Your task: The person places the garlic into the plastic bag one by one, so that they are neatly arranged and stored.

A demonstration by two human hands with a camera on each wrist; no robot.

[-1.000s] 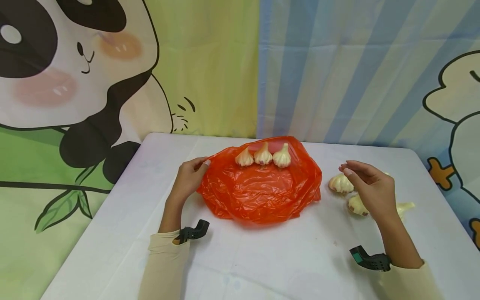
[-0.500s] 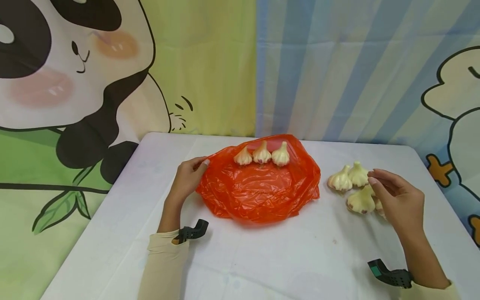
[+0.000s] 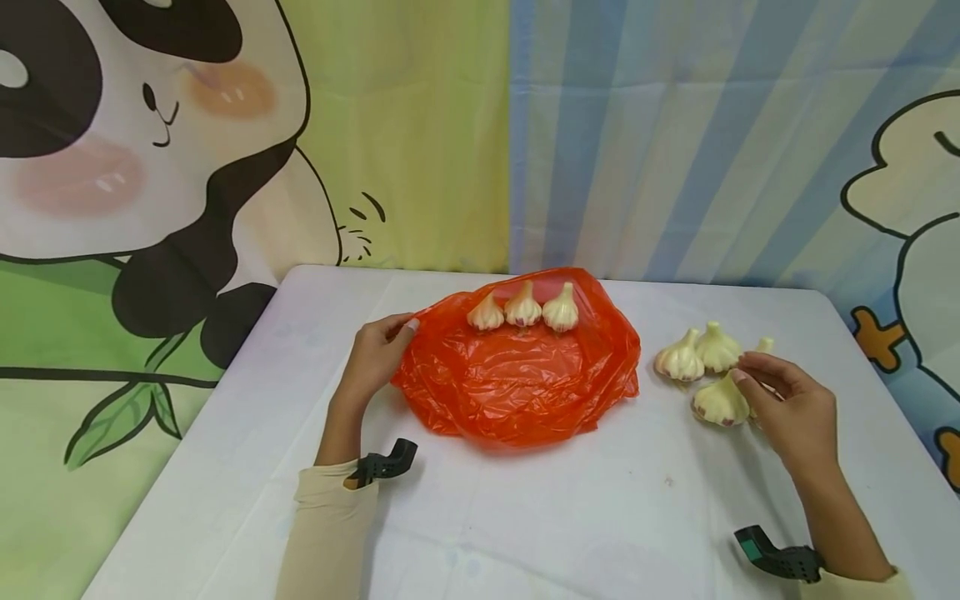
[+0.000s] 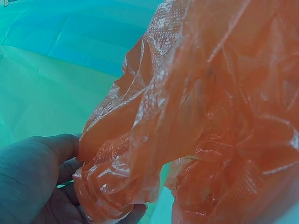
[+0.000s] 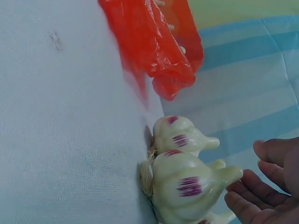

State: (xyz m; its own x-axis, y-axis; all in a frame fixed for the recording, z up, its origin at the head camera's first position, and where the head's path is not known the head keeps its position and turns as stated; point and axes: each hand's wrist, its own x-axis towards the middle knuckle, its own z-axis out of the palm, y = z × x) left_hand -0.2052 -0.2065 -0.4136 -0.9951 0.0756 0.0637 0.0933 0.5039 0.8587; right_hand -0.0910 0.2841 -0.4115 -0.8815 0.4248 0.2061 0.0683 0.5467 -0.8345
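My left hand [image 3: 378,354] pinches the left edge of a red plastic bag [image 3: 517,383]. In the left wrist view the crumpled film [image 4: 117,158] lies between thumb and fingers. Three garlic bulbs stand in a row at the bag's back, the middle garlic bulb [image 3: 522,308] among them. On the right, my right hand [image 3: 795,408] hovers over a cluster of several garlic bulbs, nearest the front garlic bulb [image 3: 718,404]. The right wrist view shows its thumb and fingers apart, fingertips close to the stem of a purple-streaked bulb [image 5: 184,186]; contact is unclear.
Other loose bulbs include a left garlic bulb [image 3: 679,360] and a back garlic bulb [image 3: 717,347]; some are partly behind the right hand. A white cloth covers the table [image 3: 525,525]. A printed curtain [image 3: 420,133] hangs behind it.
My right hand has moved right and slightly down from beside the bag to the loose garlic bulbs, then shifted slightly left. The left hand keeps its hold on the bag.
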